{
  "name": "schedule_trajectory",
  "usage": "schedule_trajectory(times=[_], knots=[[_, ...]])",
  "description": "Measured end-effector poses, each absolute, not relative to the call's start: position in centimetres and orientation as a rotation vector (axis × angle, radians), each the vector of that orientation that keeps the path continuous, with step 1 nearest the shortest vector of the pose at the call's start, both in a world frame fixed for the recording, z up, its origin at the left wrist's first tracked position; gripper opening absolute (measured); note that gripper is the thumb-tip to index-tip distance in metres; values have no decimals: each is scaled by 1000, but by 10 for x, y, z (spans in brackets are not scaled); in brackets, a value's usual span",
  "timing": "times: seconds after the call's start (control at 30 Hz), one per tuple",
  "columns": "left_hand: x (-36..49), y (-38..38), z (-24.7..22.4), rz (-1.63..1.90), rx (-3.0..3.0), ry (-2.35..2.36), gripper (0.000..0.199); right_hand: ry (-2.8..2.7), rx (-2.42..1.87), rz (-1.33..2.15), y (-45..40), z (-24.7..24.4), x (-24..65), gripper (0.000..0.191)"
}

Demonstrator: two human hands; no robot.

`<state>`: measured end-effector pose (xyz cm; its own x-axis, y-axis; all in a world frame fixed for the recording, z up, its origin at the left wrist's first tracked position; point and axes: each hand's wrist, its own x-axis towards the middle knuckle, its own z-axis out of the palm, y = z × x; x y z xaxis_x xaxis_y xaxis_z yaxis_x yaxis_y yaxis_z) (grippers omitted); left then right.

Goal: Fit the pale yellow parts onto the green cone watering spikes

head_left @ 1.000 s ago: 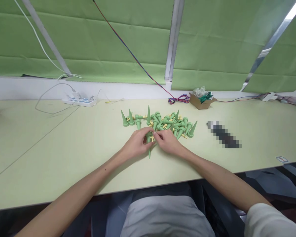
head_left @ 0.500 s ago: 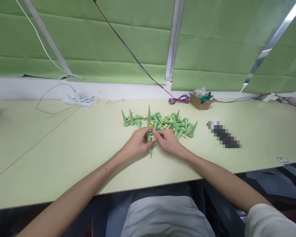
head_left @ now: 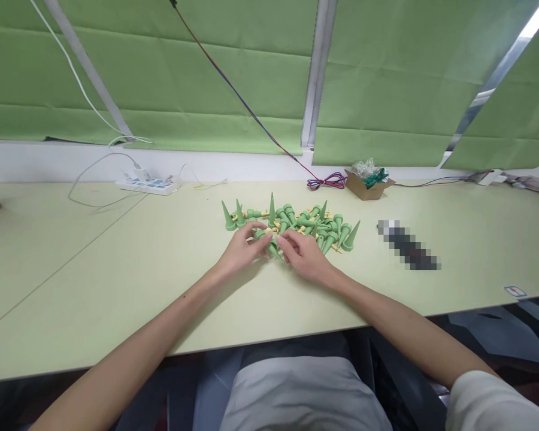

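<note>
A green plastic watering spike (head_left: 275, 249) is between my hands, its narrow end slanting down to the right. My left hand (head_left: 240, 250) has its thumb and forefinger closed around the spike's wider end, which is partly hidden. The fingertips of my right hand (head_left: 306, 257) pinch at the spike's side, covering part of it. Just beyond my fingers lies a pile of similar green spikes (head_left: 330, 226) with small yellow valve pieces among them. A few stand point up, including an upright spike (head_left: 272, 211) and another at the pile's left end (head_left: 227, 216).
A power strip (head_left: 150, 185) with white cables is at the back left. Toward the back right stand a coiled red-blue wire (head_left: 327, 181) and a small cardboard box (head_left: 367, 190) holding plastic and green material. A pixelated dark object (head_left: 408, 246) lies to the right.
The spike has turned from pointing straight toward me to slanting right. My left hand has moved slightly left and away from me; my right hand has stayed nearly in place.
</note>
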<state>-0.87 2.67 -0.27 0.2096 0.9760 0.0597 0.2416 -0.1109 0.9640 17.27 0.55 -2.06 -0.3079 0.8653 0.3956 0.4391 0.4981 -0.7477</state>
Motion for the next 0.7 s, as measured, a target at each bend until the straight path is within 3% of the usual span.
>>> schedule_trajectory(times=[0.7], knots=[[-9,29,-4,987,1430,1050,37,-1894,-983,568,4,-22,173,10]])
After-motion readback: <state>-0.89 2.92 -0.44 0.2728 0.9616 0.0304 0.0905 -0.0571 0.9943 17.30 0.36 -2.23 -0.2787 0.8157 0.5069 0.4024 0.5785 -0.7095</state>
